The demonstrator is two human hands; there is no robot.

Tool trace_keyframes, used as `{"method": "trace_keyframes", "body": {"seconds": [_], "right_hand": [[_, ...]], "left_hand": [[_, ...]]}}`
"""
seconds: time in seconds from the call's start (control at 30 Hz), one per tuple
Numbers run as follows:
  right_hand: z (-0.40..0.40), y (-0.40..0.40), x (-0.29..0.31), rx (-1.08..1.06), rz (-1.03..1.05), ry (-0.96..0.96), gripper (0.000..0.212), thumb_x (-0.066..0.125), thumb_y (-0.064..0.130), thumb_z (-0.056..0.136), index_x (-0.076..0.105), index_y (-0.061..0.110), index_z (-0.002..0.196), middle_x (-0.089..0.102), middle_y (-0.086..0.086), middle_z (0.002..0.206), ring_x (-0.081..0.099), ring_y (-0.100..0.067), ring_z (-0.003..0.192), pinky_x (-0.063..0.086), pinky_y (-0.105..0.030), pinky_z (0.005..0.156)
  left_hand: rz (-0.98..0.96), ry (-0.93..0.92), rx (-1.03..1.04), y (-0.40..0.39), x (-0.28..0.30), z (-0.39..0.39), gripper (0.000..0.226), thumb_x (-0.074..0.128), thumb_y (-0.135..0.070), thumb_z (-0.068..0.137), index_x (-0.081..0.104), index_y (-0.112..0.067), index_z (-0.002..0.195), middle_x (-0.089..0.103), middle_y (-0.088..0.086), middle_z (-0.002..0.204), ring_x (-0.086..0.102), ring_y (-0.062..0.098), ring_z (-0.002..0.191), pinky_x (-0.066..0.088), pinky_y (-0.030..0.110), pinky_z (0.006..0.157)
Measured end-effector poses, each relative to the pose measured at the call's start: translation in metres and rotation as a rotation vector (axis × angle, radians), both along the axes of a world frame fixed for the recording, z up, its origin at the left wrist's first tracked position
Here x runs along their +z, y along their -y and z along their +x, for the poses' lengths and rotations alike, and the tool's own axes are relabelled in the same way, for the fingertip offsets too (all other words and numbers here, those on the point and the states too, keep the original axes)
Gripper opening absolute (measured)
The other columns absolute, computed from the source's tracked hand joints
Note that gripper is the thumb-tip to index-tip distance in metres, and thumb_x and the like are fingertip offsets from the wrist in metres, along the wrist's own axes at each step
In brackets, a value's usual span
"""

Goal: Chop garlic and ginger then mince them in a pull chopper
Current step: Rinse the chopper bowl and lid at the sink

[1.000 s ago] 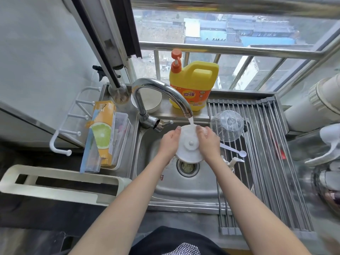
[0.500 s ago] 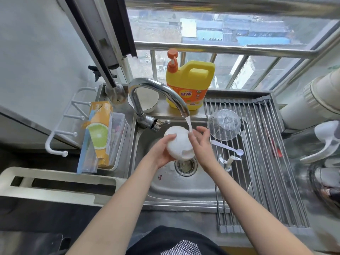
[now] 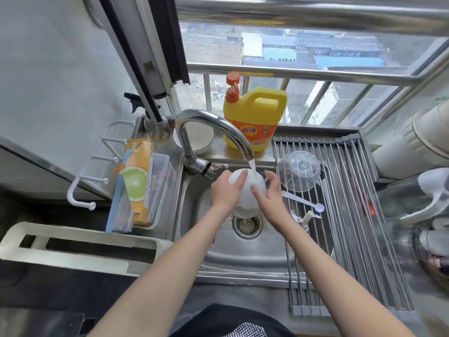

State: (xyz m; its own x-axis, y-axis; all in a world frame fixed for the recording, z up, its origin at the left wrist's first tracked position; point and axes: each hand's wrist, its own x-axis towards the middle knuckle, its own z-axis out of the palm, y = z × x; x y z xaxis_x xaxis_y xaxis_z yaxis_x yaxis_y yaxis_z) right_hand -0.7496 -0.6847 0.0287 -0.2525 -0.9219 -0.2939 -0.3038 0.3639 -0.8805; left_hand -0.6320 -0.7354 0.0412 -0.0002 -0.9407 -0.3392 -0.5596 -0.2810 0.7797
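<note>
Over the steel sink [image 3: 218,254] I hold the white pull-chopper lid [image 3: 247,190] under running water from the curved faucet [image 3: 213,127]. My left hand [image 3: 224,190] grips the lid's left side, fingers wrapped over its domed top. From the right, my right hand [image 3: 269,193] holds it, thumb on the dome. The clear chopper bowl [image 3: 299,170] lies upside down on the drying rack [image 3: 352,215]. Beside it on the rack are a white spoon [image 3: 306,203] and the chopper's blade piece [image 3: 305,217]. No garlic or ginger is in view.
A yellow detergent jug [image 3: 255,117] stands behind the faucet, a white bowl [image 3: 196,139] to its left. A tray with an orange box [image 3: 138,181] sits left of the sink. A white stand [image 3: 80,246] lies at the near left. A spray bottle [image 3: 432,193] stands far right.
The lid has been turned from flat, underside showing, to dome-up under the stream. Both hands shifted around it; the camera view moved slightly.
</note>
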Motion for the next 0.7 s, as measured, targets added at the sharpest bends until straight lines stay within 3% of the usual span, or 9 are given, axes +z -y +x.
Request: {"method": "trace_keyframes", "body": {"seconds": [0.1, 0.2, 0.3, 0.37, 0.43, 0.5, 0.6, 0.7], "right_hand": [[0.009, 0.003, 0.004, 0.021, 0.087, 0.068, 0.081, 0.066, 0.052, 0.082, 0.02, 0.035, 0.145, 0.016, 0.001, 0.152, 0.026, -0.021, 0.137, 0.028, -0.046, 0.113], [0.005, 0.01, 0.009, -0.085, 0.232, 0.244, 0.087, 0.067, 0.06, 0.074, 0.018, 0.041, 0.143, 0.024, 0.002, 0.146, 0.04, -0.028, 0.127, 0.046, -0.058, 0.095], [0.0, 0.015, 0.015, -0.186, 0.355, 0.509, 0.088, 0.067, 0.062, 0.072, 0.018, 0.041, 0.141, 0.035, -0.001, 0.138, 0.052, -0.026, 0.105, 0.055, -0.051, 0.073], [0.003, 0.018, 0.016, -0.172, 0.295, 0.321, 0.091, 0.074, 0.057, 0.07, 0.02, 0.039, 0.141, 0.034, -0.004, 0.141, 0.051, -0.024, 0.109, 0.052, -0.049, 0.081], [0.008, 0.016, 0.016, -0.138, 0.162, -0.115, 0.1, 0.075, 0.059, 0.06, 0.018, 0.044, 0.141, 0.021, -0.003, 0.149, 0.034, -0.031, 0.128, 0.038, -0.046, 0.102], [0.011, 0.005, 0.016, -0.106, 0.025, -0.425, 0.101, 0.068, 0.061, 0.052, 0.015, 0.051, 0.137, 0.008, 0.004, 0.151, 0.017, -0.033, 0.134, 0.034, -0.046, 0.099], [0.013, -0.016, 0.006, 0.073, 0.126, -0.615, 0.099, 0.067, 0.062, 0.053, 0.014, 0.051, 0.135, 0.003, 0.004, 0.15, 0.016, -0.039, 0.132, 0.038, -0.052, 0.096], [0.017, -0.03, -0.007, 0.045, 0.098, -0.633, 0.1, 0.068, 0.068, 0.052, 0.015, 0.053, 0.135, 0.007, 0.005, 0.149, 0.017, -0.033, 0.129, 0.037, -0.05, 0.096]], "left_hand": [[0.048, -0.087, -0.069, 0.003, 0.004, -0.004, 0.037, 0.045, -0.044, 0.097, 0.045, -0.014, 0.077, 0.055, 0.004, 0.083, 0.05, 0.024, 0.081, 0.035, 0.035, 0.067], [0.229, -0.364, 0.012, 0.004, 0.008, -0.005, 0.037, 0.033, -0.036, 0.103, 0.061, -0.011, 0.101, 0.063, 0.009, 0.101, 0.059, 0.026, 0.094, 0.051, 0.035, 0.078], [0.389, -0.557, 0.003, 0.005, 0.009, -0.001, 0.038, 0.036, -0.036, 0.102, 0.065, -0.012, 0.106, 0.069, 0.008, 0.101, 0.068, 0.02, 0.079, 0.055, 0.028, 0.055], [0.389, -0.569, 0.03, 0.007, 0.009, 0.004, 0.034, 0.04, -0.036, 0.101, 0.067, -0.016, 0.092, 0.07, 0.006, 0.092, 0.068, 0.015, 0.061, 0.052, 0.025, 0.047], [0.358, -0.515, 0.103, 0.011, 0.007, 0.012, 0.039, 0.04, -0.036, 0.1, 0.064, -0.015, 0.079, 0.069, 0.002, 0.08, 0.064, 0.011, 0.048, 0.048, 0.021, 0.041], [0.36, -0.472, 0.137, 0.014, 0.003, 0.02, 0.042, 0.037, -0.037, 0.101, 0.065, -0.014, 0.079, 0.069, 0.001, 0.078, 0.065, 0.01, 0.048, 0.047, 0.019, 0.041], [0.473, -0.492, 0.118, 0.013, 0.002, 0.025, 0.044, 0.037, -0.045, 0.099, 0.068, -0.014, 0.091, 0.072, 0.001, 0.086, 0.069, 0.017, 0.062, 0.053, 0.024, 0.049], [0.573, -0.455, -0.004, 0.007, -0.002, 0.023, 0.046, 0.048, -0.058, 0.09, 0.068, -0.017, 0.096, 0.07, -0.002, 0.081, 0.066, 0.016, 0.063, 0.051, 0.023, 0.053]]}}
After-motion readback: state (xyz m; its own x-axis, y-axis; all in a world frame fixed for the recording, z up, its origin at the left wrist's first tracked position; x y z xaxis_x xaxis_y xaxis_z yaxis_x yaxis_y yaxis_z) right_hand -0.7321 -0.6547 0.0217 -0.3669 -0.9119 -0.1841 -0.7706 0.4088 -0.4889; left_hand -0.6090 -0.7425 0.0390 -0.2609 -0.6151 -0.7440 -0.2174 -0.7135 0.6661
